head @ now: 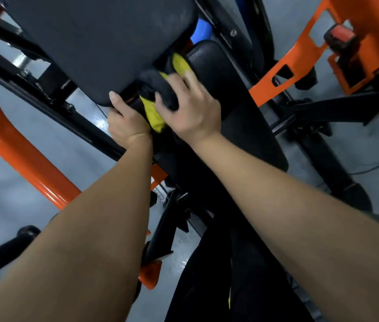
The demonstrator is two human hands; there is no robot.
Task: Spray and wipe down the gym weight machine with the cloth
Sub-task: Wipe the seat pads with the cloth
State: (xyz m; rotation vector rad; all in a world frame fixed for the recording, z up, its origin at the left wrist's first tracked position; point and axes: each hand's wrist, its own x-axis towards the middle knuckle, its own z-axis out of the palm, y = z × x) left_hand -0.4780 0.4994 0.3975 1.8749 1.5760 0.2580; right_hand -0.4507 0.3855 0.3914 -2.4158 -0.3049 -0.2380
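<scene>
The yellow and black cloth [154,113] is pressed into the gap between the back pad [95,43] and seat pad [221,73] of the weight machine [21,145], clasped in the closed grip of the right hand [194,110]. The back pad's lower edge is held by the left hand [125,122], thumb on its face, fingers hidden beneath

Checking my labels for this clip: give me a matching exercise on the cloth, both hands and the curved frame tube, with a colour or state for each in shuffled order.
Column one: 1 cloth; 2 left hand; 3 right hand; 4 curved frame tube.
Column two: A orange; B grips the cloth; C yellow and black; D holds the large pad's lower edge.
Pairs: 1-C, 2-D, 3-B, 4-A.
</scene>
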